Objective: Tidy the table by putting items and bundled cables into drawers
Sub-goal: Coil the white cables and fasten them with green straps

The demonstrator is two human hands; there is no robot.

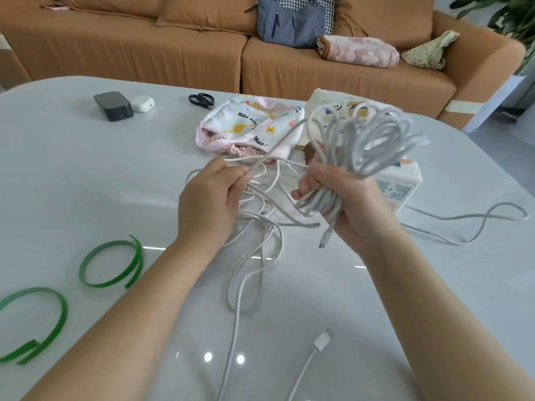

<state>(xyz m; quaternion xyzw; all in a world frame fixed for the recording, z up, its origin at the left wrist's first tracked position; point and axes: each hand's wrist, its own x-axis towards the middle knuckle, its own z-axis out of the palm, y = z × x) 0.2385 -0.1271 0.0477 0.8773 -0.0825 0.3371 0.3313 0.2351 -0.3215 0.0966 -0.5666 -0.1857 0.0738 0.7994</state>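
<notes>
Where the white table (72, 175) comes closest to the camera, a white cable (262, 256) ends in a plug (323, 341) lying flat on its own. From there the cable runs up into a loose tangle on the tabletop under both hands. Off to the left lie two green straps, one (34, 322) at the near edge and the other (111, 263) just beyond it, each curled into an open loop and well apart from the cables.

The left hand (208, 198) has its fingers curled in, pinching a single strand of the grey cable (373, 140) between thumb and fingertips. That strand runs taut up and to the right into the coil. The right hand (344, 198) is closed tight round the lower part of that coil (the loops fan out above the fist, somewhat blurred), and a metal-tipped connector (325, 238) hangs below the palm. A slack grey length (463, 219) snakes over the table on the right.

Just behind the hands sit a patterned cloth pouch (249, 125), a tissue pack (402, 186) partly hidden by the coil, and a cream printed bag (333, 104). Farther back are black-handled scissors (201, 99) and a black charger (113, 105) with a white charger (142, 103) right beside it. Beyond the table stands a brown sofa (144, 53) with a blue bag (292, 21) and two fabric pouches on its seat.
</notes>
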